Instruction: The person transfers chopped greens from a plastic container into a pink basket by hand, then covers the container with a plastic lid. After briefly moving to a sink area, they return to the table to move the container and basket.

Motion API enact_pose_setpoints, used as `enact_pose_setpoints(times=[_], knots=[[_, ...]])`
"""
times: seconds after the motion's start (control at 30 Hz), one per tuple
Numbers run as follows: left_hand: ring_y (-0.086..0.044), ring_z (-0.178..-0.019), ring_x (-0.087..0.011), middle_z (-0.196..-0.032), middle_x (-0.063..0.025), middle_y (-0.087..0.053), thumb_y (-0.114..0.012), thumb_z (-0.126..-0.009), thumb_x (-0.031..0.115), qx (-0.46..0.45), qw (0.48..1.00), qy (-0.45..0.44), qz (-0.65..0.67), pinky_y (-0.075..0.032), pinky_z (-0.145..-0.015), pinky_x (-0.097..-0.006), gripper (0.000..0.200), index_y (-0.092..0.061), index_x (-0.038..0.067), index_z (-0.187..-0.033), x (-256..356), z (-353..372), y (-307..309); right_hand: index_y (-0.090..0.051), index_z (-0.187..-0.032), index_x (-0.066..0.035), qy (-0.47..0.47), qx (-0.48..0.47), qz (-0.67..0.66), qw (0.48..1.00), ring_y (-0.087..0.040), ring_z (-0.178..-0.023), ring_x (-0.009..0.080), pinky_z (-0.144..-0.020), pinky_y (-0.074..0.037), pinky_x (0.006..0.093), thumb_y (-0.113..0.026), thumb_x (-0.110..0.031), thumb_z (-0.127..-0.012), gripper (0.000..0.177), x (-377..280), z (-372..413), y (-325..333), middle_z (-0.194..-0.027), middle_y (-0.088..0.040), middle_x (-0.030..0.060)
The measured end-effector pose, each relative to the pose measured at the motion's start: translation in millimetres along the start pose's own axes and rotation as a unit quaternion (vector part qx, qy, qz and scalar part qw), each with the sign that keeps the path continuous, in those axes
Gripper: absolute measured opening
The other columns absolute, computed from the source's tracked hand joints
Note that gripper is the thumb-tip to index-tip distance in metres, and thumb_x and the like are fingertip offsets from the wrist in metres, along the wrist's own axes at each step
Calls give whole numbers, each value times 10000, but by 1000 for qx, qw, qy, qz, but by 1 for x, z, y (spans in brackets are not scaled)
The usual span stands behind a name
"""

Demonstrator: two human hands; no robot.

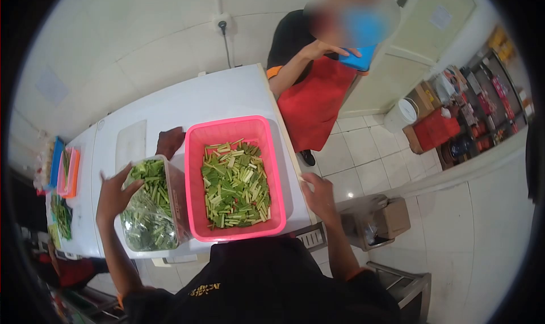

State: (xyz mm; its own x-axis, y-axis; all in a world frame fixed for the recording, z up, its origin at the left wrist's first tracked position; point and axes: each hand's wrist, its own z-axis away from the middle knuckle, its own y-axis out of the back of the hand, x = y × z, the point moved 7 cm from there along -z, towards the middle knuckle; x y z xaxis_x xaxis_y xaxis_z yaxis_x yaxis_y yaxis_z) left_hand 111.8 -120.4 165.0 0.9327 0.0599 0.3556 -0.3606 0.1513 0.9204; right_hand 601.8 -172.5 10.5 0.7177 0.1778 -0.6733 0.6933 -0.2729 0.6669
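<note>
A pink plastic basket [275, 171] with chopped green stems and leaves [235, 185] stands on the white table in front of me. To its left is a clear container [180, 202] filled with leafy greens [152, 179], partly under clear plastic film. My left hand [116, 196] hovers at that container's left side, open, with thumb and fingers spread. Beyond the basket's right side, my right hand [319, 196] is at the table edge. Its fingers are partly bent and apart, and I see no object in them.
Behind the container are a dark brown piece [170, 141] and a pale cutting board [131, 142]. Blue and pink trays [68, 173] stand far left. Across the table corner, a person in a red apron [318, 100] holds a blue object [359, 58]. A bin [393, 219] sits right.
</note>
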Motion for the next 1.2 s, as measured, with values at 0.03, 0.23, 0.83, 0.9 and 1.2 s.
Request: enact_pose_setpoints(times=[0.03,0.23,0.83,0.9,1.2], knots=[[-510,-1273,-327,-1331,-246,-540,-646,-898,371,38,998,10,48,-170,-1157,-499,655,-443,8,-1404,-19,15,4,-645,-1047,-49,43,-6,2,999,-679,-906,304,-857,-487,393,-656,-158,-864,214,-30,-15,-5,-969,-699,142],[-275,-1408,-410,-1512,-265,-294,-484,-945,561,210,918,334,-31,-200,-1151,-509,771,-283,62,-1498,-244,134,-72,-496,-1314,-112,139,-349,-13,927,-455,-1286,319,-1109,-209,581,-614,-287,-891,473,-171,-54,-110,-1265,-560,162],[-519,-1207,-274,-1359,-146,-493,-449,-1017,390,367,586,174,701,-448,-1002,-421,540,-349,60,-1432,-208,136,-187,-538,-1232,83,403,-362,164,824,-562,-1102,426,-1043,-282,642,-520,-226,-909,447,-298,-42,-275,-1284,-518,305],[-554,-1145,-248,-1289,-131,-549,-448,-1017,373,333,643,186,664,-446,-985,-390,509,-417,24,-1387,-222,128,-169,-563,-1178,121,415,-505,215,725,-614,-996,434,-979,-351,670,-545,-167,-868,423,-314,-34,-278,-1267,-512,351],[-532,-1148,-246,-1302,-133,-540,-449,-1009,361,288,755,160,567,-429,-960,-358,522,-434,7,-1392,-267,100,-137,-472,-1362,34,255,-475,226,811,-463,-1190,590,-756,-493,673,-522,-143,-886,511,-326,1,-339,-1484,-233,378]])
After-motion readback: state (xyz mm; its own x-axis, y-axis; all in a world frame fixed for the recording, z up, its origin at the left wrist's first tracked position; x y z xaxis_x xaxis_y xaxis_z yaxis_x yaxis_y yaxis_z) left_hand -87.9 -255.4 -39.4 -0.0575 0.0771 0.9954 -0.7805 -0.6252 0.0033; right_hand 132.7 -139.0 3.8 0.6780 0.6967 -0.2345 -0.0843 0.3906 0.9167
